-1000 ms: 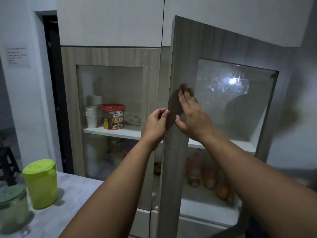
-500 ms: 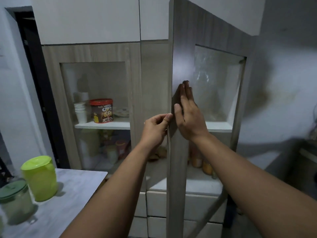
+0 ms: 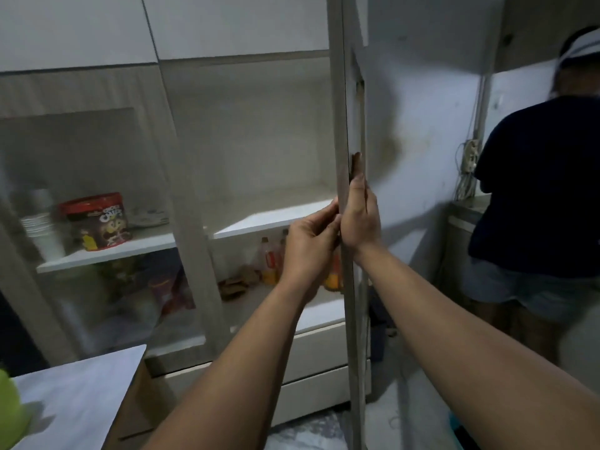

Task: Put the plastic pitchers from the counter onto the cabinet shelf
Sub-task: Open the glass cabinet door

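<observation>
Only a green sliver of one pitcher (image 3: pixel 8 407) shows, at the lower left edge of the view, standing on the counter (image 3: pixel 81 391), well below and left of the fingers; it is blurred and mostly cut off. The cabinet shelf (image 3: pixel 269 219) lies just left of the fingers, at about their height, white and open to view.

The cabinet door (image 3: pixel 341 125) stands swung out, seen nearly edge-on. The left hand (image 3: pixel 311 245) has its fingers curled and its fingertips pinching the door's edge. The right hand (image 3: pixel 360 216) lies flat along the other side of the same edge, fingers straight and together, pointing up, pressing the door. The two hands touch at the thumbs.

Further left of the fingers, behind a glass panel, a red-lidded cereal tub (image 3: pixel 97 222) and a stack of white cups (image 3: pixel 42 225) sit on a shelf. Below the fingers, bottles (image 3: pixel 269 261) stand on the lower shelf. Well to the right of the fingers, another person (image 3: pixel 539 203) in a dark shirt stands facing away.
</observation>
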